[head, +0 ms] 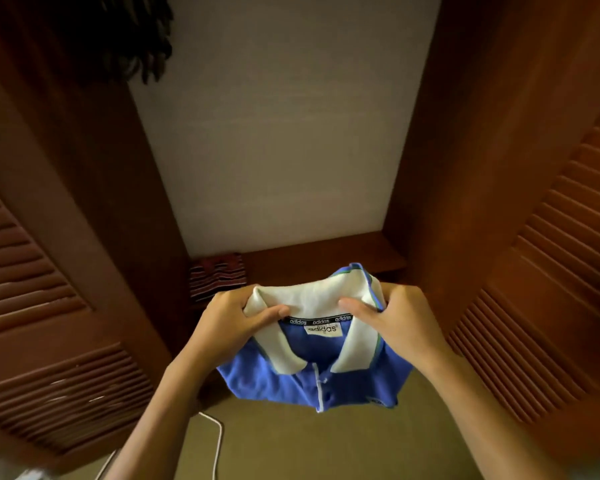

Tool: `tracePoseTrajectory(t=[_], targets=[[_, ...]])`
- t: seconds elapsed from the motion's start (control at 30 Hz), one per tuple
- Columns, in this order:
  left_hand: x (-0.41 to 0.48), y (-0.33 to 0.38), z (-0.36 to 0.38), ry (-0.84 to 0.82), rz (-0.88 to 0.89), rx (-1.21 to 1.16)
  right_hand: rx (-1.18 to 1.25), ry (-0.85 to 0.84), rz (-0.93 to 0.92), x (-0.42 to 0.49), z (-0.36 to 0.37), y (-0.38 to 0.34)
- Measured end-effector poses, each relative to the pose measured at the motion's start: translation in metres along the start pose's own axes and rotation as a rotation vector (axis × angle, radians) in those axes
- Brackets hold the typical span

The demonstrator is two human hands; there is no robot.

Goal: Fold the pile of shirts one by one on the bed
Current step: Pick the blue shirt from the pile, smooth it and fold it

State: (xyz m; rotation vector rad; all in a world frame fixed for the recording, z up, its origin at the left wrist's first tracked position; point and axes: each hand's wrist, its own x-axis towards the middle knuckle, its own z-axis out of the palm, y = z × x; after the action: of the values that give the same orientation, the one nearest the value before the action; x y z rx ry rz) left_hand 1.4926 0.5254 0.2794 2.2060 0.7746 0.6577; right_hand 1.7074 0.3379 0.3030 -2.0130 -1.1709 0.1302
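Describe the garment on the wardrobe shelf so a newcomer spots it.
Between the open louvred doors, find the low shelf under the back wall. At its left end lies the folded striped garment, dark red with pale bands, unlike the blue, white-collared polo gripped by the left hand and right hand.

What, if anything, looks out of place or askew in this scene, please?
Little stands out. The folded blue polo shirt looks tidy in the grip of the left hand and right hand. Only a white cable trails loose across the floor below it.
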Motion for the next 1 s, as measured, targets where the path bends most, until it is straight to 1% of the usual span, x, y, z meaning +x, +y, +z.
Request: tracePoseTrajectory(t=[0.17,0.27,0.4,0.47,0.57,0.63,0.73,0.83,0.93,1.0], targets=[[0.068,-0.055,-0.001,0.055,-0.098,0.026,0.041,-0.075,-0.039,0.094,0.059,0.024],[0.128,-0.108,0.003,0.047,-0.16,0.046,0.043,-0.103,-0.05,0.164,0.113,0.047],[0.231,-0.206,0.023,0.025,-0.227,0.032,0.033,-0.137,0.013,0.273,0.211,0.1],[0.28,-0.263,0.042,0.004,-0.26,-0.018,0.035,-0.142,0.011,0.322,0.265,0.131],[0.347,-0.344,0.074,0.017,-0.304,-0.121,0.049,-0.159,0.009,0.387,0.344,0.18],[0.379,-0.391,0.097,0.034,-0.366,-0.173,0.065,-0.2,0.052,0.418,0.389,0.209],[0.41,-0.448,0.127,0.038,-0.389,-0.195,0.089,-0.252,0.08,0.449,0.437,0.249],[0.433,-0.491,0.15,-0.02,-0.415,-0.217,0.046,-0.267,0.011,0.476,0.471,0.284],[0.458,-0.529,0.171,-0.07,-0.417,-0.277,0.028,-0.383,0.04,0.506,0.504,0.317],[0.484,-0.559,0.189,-0.087,-0.428,-0.276,0.004,-0.431,0.065,0.533,0.531,0.343]])
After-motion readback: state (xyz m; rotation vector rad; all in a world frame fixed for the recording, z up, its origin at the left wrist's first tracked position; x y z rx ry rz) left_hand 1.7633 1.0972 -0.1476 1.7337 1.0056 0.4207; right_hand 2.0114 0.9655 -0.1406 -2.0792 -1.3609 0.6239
